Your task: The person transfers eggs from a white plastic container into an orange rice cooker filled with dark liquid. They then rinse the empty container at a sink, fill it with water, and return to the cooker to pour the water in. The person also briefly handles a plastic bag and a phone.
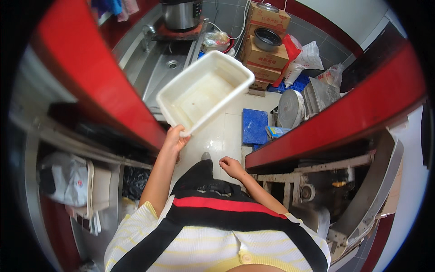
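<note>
My left hand grips the near corner of a white plastic tub, with the thumb over its rim. The tub is rectangular and tilted, so its inside faces me. Nothing lies in it except faint stains and a small dark speck on the bottom. It hangs above the tiled floor and blocks part of the view of a stainless steel sink. Low on the right, beside my leg, my right hand hangs with loosely curled fingers and nothing visible in it.
Red-edged walls flank the passage on both sides. Ahead stand stacked cardboard boxes with a dark metal bowl on them. A blue platform rests at the right. Beyond the sink is an electric cooker. Machine framework sits close by my right arm.
</note>
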The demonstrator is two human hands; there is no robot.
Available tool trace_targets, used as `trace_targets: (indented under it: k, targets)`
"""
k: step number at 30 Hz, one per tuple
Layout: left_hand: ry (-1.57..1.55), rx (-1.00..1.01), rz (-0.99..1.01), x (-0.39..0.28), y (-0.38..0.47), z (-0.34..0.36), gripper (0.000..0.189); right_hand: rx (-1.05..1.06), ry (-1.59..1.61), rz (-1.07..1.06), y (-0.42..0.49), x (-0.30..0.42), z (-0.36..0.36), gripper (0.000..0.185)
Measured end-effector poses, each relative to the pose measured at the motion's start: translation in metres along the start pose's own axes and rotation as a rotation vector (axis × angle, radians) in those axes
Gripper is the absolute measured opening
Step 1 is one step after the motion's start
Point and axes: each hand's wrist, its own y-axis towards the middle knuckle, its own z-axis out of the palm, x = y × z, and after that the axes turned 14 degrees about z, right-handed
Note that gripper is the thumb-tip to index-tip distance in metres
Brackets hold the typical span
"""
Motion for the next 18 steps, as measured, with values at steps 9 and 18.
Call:
trace_targets:
  k: [9, 18]
  targets:
    - [-0.08, -0.375, 0.162, -0.061, 0.228, 0.017, 0.024, -0.008, -0.005, 0.112, 0.175, 0.022, -0.094, 0.027]
    - [-0.163, -0.684, 0.275, -0.038, 0.37, -0.034, 0.047, 0.342, 0.337, 0.347, 0.374, 0.012, -0.169, 0.022]
